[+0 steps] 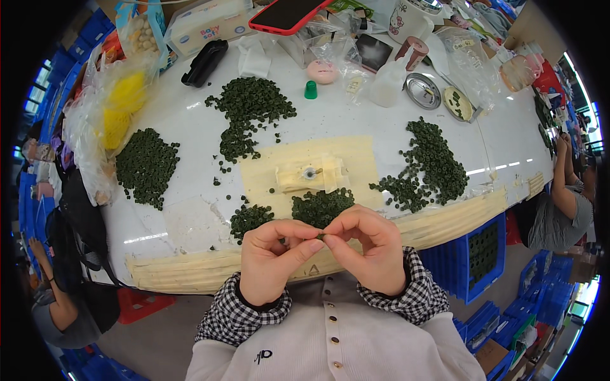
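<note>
Both my hands meet at the table's front edge, fingertips together. Between them a tiny dark green piece (321, 237) shows, pinched by my left hand (270, 257) and my right hand (370, 251); its exact shape is mostly hidden by the fingers. Just beyond my fingers lies a pile of small dark green round parts (322, 206), with a smaller heap (251, 220) to its left. Behind these, a small block wrapped in cream tape (293, 178) is fixed to the table, a round metal piece (309, 173) set in its top.
More green parts lie in heaps at far left (147, 166), back (251, 105) and right (438, 162). A black case (204, 62), green thimble-like cap (311, 90), round tin (422, 91) and red-edged phone (286, 15) sit farther back. Blue crates (467, 260) stand below the table's right edge. People sit on both sides.
</note>
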A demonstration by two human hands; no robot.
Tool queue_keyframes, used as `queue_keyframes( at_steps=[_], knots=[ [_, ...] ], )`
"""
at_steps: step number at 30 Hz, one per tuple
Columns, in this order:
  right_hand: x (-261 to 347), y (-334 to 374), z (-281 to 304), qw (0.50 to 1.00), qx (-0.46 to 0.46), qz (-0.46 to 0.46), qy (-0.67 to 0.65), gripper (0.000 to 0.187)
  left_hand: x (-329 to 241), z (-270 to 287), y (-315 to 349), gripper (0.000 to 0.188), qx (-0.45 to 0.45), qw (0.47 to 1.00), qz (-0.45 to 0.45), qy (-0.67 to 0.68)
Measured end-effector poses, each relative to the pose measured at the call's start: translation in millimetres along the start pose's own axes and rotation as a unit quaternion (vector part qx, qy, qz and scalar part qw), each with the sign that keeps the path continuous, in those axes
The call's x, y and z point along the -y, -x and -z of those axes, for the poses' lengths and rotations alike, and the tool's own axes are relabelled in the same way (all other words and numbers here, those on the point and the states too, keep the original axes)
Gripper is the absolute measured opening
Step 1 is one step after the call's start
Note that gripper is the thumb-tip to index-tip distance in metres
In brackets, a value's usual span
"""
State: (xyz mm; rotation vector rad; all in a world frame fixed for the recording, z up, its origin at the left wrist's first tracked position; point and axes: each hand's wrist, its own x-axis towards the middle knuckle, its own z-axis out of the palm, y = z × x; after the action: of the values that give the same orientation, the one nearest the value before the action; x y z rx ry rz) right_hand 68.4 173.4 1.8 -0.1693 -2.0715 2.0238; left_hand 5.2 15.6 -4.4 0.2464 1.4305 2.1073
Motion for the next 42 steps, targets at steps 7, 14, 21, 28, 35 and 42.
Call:
queue_keyframes(
  at_steps=[7,14,21,28,35,42],
  knots=[
    [2,1,1,1.000,0.005,0.020,0.022,0.012,2,2,-1,0.015,0.006,0.999,-0.029,-0.014],
    [13,1,5,0.982,0.027,0.115,0.149,0.020,2,5,-2,0.016,-0.006,0.999,-0.034,-0.022],
    [2,5,11,0.998,0.048,-0.038,-0.024,0.021,-7,6,0,0.014,0.010,0.987,-0.053,-0.150],
    [14,3,2,0.979,0.022,0.126,0.159,0.021,-6,10,-6,0.017,0.027,0.999,0.039,-0.011],
    [3,-8,19,0.988,0.110,0.105,0.037,0.017,-8,14,-6,0.015,0.093,0.984,0.132,0.071],
    [10,-6,20,0.967,0.101,0.180,0.150,0.017,-9,15,-4,0.011,0.117,0.983,0.140,-0.004]
  ],
)
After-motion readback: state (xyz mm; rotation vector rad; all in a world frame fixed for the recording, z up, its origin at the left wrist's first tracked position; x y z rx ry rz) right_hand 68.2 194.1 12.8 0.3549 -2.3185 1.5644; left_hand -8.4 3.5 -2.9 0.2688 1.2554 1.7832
